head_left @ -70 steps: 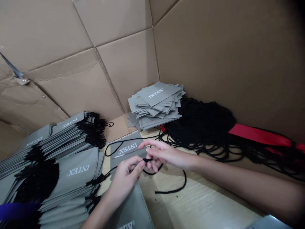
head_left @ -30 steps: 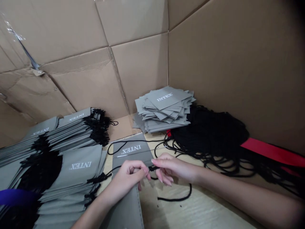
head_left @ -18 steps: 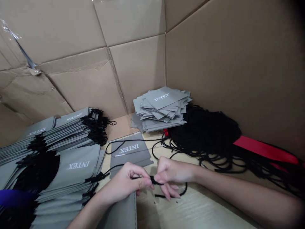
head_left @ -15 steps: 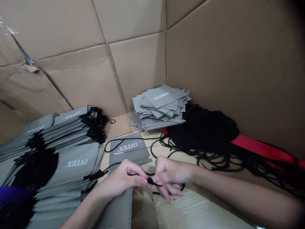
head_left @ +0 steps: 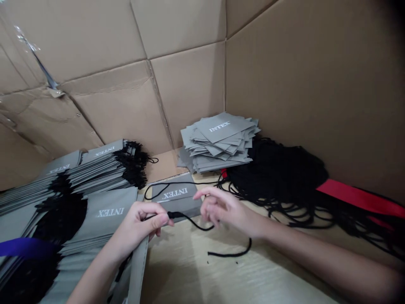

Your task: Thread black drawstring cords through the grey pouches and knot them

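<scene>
Pale wood table [head_left: 186,266]: left hand [head_left: 136,223] pinches black cord [head_left: 191,221], end hidden.

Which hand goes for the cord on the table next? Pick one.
The right hand, most likely. It is open and empty, and it is the nearer hand to the cord on the table. The left hand is busy pinching another length of cord.
</scene>
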Tool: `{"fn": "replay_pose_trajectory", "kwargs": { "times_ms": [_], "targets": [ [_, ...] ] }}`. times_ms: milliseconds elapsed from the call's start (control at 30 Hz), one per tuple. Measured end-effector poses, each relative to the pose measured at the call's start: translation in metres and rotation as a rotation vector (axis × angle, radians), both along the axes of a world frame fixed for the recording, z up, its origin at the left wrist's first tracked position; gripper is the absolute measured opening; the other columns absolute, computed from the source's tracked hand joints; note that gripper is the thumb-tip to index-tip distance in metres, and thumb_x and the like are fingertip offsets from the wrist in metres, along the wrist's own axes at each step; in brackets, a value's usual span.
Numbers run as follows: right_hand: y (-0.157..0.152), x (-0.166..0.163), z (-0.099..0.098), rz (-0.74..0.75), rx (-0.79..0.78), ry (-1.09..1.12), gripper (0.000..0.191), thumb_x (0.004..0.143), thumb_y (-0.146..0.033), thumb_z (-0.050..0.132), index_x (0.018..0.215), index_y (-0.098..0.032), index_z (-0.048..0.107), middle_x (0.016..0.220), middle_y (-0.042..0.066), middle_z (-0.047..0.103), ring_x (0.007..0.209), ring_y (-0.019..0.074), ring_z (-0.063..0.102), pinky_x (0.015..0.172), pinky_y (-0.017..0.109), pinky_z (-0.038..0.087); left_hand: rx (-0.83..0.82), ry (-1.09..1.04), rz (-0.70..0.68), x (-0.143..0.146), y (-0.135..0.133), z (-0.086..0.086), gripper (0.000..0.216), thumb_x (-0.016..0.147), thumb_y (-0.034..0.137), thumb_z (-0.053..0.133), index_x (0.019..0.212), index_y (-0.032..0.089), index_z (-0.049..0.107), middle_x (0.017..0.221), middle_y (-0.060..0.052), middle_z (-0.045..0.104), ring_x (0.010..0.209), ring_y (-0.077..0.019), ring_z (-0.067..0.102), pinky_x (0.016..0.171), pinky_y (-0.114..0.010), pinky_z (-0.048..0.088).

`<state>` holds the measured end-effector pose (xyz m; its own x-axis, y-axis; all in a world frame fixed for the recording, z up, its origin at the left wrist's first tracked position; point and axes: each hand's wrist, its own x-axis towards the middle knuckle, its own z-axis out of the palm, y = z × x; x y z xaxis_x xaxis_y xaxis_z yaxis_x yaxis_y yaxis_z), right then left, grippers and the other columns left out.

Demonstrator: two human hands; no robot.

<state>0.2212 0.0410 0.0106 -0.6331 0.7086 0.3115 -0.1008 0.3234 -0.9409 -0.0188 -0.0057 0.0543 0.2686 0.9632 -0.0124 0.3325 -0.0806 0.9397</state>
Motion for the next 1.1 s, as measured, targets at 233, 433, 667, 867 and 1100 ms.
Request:
{"fn": "replay_pose_trajectory", "kwargs": {
  "times_ms": [233, 433, 667, 867, 1100],
  "targets": [
    [-0.033, -0.022, -0.005, -0.079, 0.349, -0.124, 0.037, 0.071, -0.039, 0.07, 0.1, -0.02, 0.057, 0.088, 0.004, 0.064, 0.078, 0.0148, 0.06, 0.073, 0.027, 0.047, -0.156, -0.121, -0.234, 0.026, 0.0, -0.023, 0.041, 0.069, 0.051, 0.065, 0.058, 0.012, 0.066, 0.046, 0.0, 0.053, 0.037, -0.0057, 0.04, 0.037, -0.017, 0.026],
    [-0.031, -0.027, -0.012, 0.045, -0.054, 0.032, 0.027, 0.068, -0.032, 0.072, 0.081, -0.017, 0.054, 0.074, 0.0, 0.063, 0.068, 0.0112, 0.06, 0.065, 0.023, 0.047, -0.213, -0.205, -0.24, 0.036, 0.002, -0.042, 0.049, 0.064, 0.06, 0.065, 0.054, 0.012, 0.058, 0.047, 0.001, 0.051, 0.041, -0.0067, 0.04, 0.042, -0.018, 0.029],
    [-0.025, -0.024, -0.012, 0.102, -0.292, -0.007, 0.023, 0.064, -0.022, 0.074, 0.076, -0.016, 0.055, 0.07, -0.003, 0.059, 0.067, 0.0088, 0.057, 0.063, 0.02, 0.045, -0.125, -0.129, -0.258, 0.035, 0.006, -0.054, 0.051, 0.067, 0.062, 0.06, 0.055, 0.013, 0.055, 0.05, 0.002, 0.049, 0.047, -0.0083, 0.039, 0.046, -0.019, 0.028],
    [-0.019, -0.022, -0.02, 0.195, -0.101, -0.072, 0.013, 0.066, -0.016, 0.067, 0.076, -0.015, 0.058, 0.065, -0.004, 0.056, 0.055, 0.0051, 0.048, 0.053, 0.016, 0.041, -0.101, -0.098, -0.317, 0.038, 0.002, -0.056, 0.052, 0.072, 0.062, 0.054, 0.057, 0.012, 0.061, 0.052, 0.002, 0.046, 0.051, -0.0096, 0.038, 0.05, -0.019, 0.028],
    [-0.015, -0.019, -0.016, 0.19, 0.313, -0.065, 0.009, 0.063, -0.007, 0.057, 0.07, -0.013, 0.058, 0.058, -0.006, 0.047, 0.049, 0.0037, 0.038, 0.047, 0.013, 0.037, -0.13, -0.149, -0.324, 0.038, -0.004, -0.061, 0.054, 0.075, 0.062, 0.051, 0.056, 0.012, 0.059, 0.051, 0.002, 0.044, 0.05, -0.0091, 0.036, 0.049, -0.02, 0.028]
  ]
}}
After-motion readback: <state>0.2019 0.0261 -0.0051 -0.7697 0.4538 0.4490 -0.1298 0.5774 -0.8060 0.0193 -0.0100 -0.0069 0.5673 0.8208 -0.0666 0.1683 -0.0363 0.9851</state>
